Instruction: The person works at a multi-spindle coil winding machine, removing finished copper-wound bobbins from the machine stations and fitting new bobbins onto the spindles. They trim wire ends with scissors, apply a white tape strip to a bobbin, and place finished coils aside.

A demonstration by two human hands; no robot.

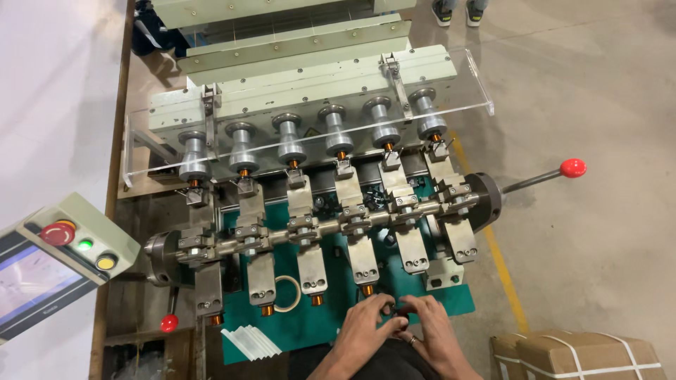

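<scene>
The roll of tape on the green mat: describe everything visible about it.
The tape roll is a thin, pale cream ring with an open centre through which the green mat shows. It lies flat on the mat near the machine's front edge, between two metal arms tipped with copper-coloured coils. The arm on its left seems to overlap its rim; contact cannot be told. It looks nearly used up. Both hands, left and right, are off to its right, not touching it.

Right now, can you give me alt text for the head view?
Both hands, left hand and right hand, meet over a small part on a green mat, below a winding machine with six spindles. A control box sits left; a cardboard box right.
</scene>
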